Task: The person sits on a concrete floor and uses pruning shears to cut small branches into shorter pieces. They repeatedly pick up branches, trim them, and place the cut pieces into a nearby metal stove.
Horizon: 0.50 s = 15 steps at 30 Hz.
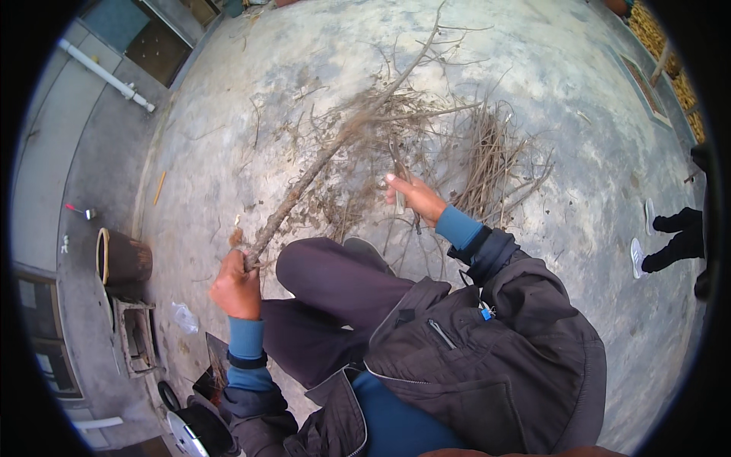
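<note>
My left hand (236, 285) is closed around the thick lower end of a long bare tree branch (302, 183), which slants up and away to the right over the concrete ground. In my right hand (417, 197) is a hand tool (398, 163), upright in the fist; it looks like pruning shears, but blur hides its exact kind. Under and beyond the branch lie loose twigs and dry leaf litter (342, 205). A pile of cut thin sticks (488, 160) rests just right of my right hand.
On the left stand a brown pot (125, 257), a rectangular block-like frame (134, 337) and a round black thing with a metal rim (200, 428). A plastic bag (185, 318) lies nearby. At the right edge another person's shoes (637, 257) show. Corn cobs (657, 31) are heaped top right.
</note>
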### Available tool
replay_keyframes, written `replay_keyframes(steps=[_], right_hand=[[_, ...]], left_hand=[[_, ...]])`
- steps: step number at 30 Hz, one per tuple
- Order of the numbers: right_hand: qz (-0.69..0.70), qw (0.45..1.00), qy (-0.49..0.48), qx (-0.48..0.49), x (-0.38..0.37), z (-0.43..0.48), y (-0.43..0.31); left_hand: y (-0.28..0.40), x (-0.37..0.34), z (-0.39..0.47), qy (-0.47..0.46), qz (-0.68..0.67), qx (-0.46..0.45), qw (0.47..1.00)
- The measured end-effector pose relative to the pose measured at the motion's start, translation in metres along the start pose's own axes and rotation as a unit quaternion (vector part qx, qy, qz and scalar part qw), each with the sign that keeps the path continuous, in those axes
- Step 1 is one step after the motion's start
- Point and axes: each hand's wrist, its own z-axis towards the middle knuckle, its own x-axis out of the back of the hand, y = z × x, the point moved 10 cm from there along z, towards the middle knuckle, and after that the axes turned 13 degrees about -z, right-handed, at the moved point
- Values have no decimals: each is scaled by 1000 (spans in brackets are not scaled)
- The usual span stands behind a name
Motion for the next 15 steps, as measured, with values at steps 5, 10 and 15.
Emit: replay_keyframes(steps=[5, 10, 15], right_hand=[[21, 995, 64, 69, 6, 15, -29], [31, 989, 115, 92, 18, 29, -39], [36, 973, 201, 111, 30, 34, -32]], left_hand=[[18, 1, 5, 8, -48, -22, 999], [36, -3, 4, 27, -70, -40, 996], [53, -4, 2, 24, -72, -63, 995]])
